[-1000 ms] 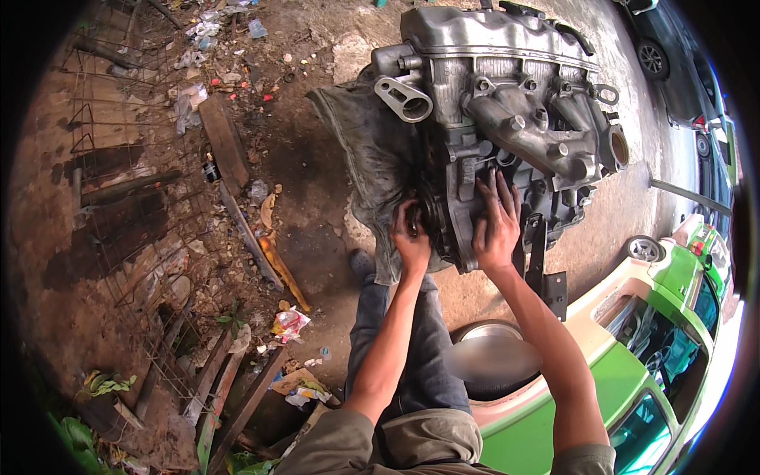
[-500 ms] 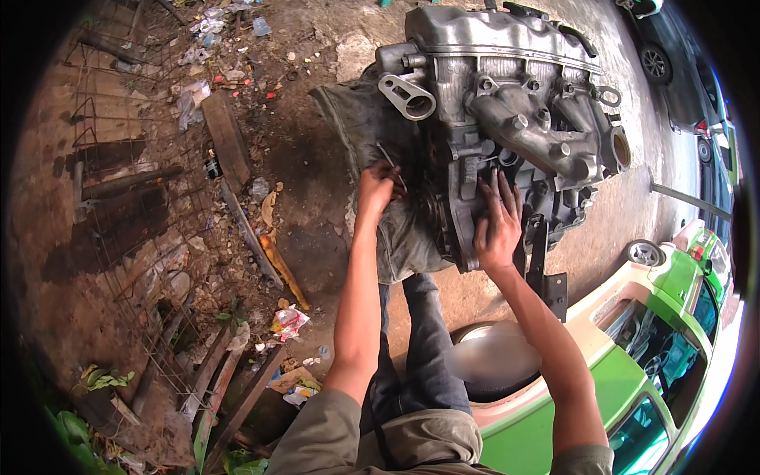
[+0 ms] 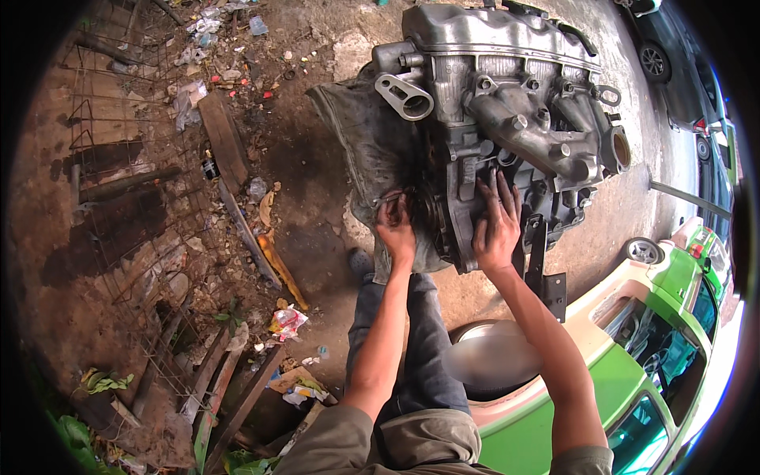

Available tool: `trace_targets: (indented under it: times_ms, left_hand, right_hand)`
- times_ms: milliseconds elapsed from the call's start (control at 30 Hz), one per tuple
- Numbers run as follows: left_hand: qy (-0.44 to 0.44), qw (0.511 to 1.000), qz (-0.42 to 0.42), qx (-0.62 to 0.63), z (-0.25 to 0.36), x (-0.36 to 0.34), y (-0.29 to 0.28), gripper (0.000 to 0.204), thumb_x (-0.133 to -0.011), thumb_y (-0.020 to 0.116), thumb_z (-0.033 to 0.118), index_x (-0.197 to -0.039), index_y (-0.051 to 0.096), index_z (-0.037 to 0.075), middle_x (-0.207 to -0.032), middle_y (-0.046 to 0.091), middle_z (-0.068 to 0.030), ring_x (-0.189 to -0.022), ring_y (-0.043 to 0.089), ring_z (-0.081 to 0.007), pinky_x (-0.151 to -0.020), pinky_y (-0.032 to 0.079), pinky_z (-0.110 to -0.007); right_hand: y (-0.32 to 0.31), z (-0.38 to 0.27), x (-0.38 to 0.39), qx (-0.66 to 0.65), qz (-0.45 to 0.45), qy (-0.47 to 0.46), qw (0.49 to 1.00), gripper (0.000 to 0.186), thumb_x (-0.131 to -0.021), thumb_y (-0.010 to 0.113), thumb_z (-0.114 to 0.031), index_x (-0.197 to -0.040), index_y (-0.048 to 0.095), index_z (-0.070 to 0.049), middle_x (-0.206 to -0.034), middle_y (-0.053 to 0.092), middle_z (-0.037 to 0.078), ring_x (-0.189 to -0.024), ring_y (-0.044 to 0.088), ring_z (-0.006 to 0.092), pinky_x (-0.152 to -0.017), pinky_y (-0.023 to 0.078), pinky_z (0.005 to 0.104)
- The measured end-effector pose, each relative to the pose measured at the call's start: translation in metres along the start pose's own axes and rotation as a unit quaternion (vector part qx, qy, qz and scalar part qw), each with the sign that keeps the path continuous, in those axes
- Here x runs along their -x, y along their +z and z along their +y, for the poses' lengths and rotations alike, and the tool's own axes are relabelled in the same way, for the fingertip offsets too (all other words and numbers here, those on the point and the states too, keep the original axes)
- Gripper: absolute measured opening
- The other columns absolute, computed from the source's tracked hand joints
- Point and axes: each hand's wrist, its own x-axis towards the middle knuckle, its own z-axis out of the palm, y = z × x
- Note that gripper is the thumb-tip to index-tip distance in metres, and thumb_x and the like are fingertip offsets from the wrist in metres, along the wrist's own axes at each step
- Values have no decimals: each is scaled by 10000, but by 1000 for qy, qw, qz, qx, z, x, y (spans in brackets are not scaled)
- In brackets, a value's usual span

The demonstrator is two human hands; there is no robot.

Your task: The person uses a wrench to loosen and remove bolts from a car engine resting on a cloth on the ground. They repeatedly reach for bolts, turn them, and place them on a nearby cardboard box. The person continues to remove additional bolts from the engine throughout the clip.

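A grey metal car engine (image 3: 507, 103) stands before me, with its ribbed cover at the far side and a curved manifold (image 3: 522, 131) facing right. My right hand (image 3: 497, 218) rests on the near part of the engine block, fingers stretched out and holding nothing. At the engine's left end, beside the dark round pulley (image 3: 427, 210), is my left hand (image 3: 395, 226). Its blackened fingers are curled in; what they hold is too dark to make out. A dirty grey-green cloth (image 3: 352, 134) lies beneath the engine's left side, behind that hand.
A black metal bracket (image 3: 546, 277) juts toward me from the engine. Green car bodywork (image 3: 522, 435) stands close at the lower right. On the left lie a wooden plank (image 3: 224, 138), wire mesh, litter and a yellow-brown strip (image 3: 281, 269). A dark car (image 3: 673, 63) stands far right.
My left hand has moved right and slightly nearer, toward the pulley. The thin metal rod that stuck out of its fingers no longer shows. My right hand has stayed in place.
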Motion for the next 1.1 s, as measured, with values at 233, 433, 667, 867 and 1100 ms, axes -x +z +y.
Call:
trace_targets:
  times_ms: [233,433,667,867,1100]
  left_hand:
    - [103,987,-26,-123,9,28,4,78,-980,593,7,-1045,616,-30,-991,695,-109,-889,635,-133,-808,490,-251]
    - [214,942,-74,-246,9,22,-3,247,-841,578,-129,-1065,623,-36,-1039,688,-204,-946,696,-321,-816,522,-341]
    - [242,887,-163,-358,23,-12,-17,324,-840,580,-77,-1153,643,-24,-1057,696,-214,-962,681,-386,-791,518,-481]
    - [51,930,-173,-319,15,-79,9,175,-939,627,72,-1059,647,-54,-798,694,-142,-656,671,-268,-581,491,-412]
    - [-59,966,-168,-188,12,-78,-5,185,-1003,610,117,-1093,612,-45,-801,663,-98,-655,654,-149,-547,561,-333]
  right_hand:
    - [1,1,0,3,0,0,1000,662,-710,483,-19,-1368,562,-28,-1478,498,196,-1434,395,358,-1205,232,539]
    - [1,1,0,8,-1,-4,1000,670,-711,484,-26,-1378,557,-27,-1473,499,206,-1430,397,364,-1203,235,541]
    - [1,0,0,4,-3,2,1000,667,-710,481,-23,-1372,560,-20,-1487,488,202,-1435,392,363,-1202,234,545]
    - [1,0,0,7,1,0,1000,665,-705,477,-16,-1365,565,-23,-1471,507,195,-1435,394,363,-1200,239,549]
    - [1,1,-1,2,5,-6,1000,663,-704,478,-10,-1361,566,-24,-1448,528,196,-1431,398,368,-1198,242,548]
